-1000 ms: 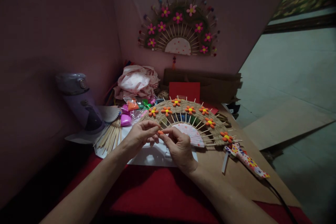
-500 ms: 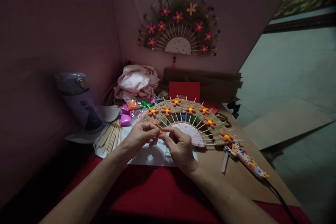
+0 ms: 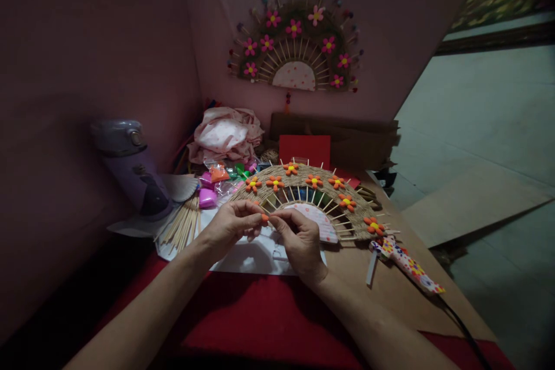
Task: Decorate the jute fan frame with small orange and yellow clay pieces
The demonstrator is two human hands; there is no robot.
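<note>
Between the fingertips of both hands is a small orange piece of clay (image 3: 265, 217). My left hand (image 3: 234, 222) pinches it from the left, and my right hand (image 3: 300, 240) has thumb and forefinger closed against its right side. Just behind the hands lies a fan-shaped piece wrapped in twine (image 3: 286, 180), with thin sticks fanning out from a half-round of dotted cloth (image 3: 314, 221). Several orange flowers with yellow centres (image 3: 314, 181) sit on the twine. My left hand hides part of its left end. White paper (image 3: 247, 259) lies under the hands.
A tumbler (image 3: 136, 170) and bamboo sticks (image 3: 184, 225) stand or lie at left. Behind are bagged clay (image 3: 208, 196), crumpled cloth (image 3: 225, 133) and a red card (image 3: 304, 150). A patterned glue gun (image 3: 410, 266) with a cord lies right. A similar fan (image 3: 293, 40) hangs on the wall.
The fingertips have shifted slightly, and more of the orange clay shows between them. My right forefinger has bent down a little. Everything else stays in place.
</note>
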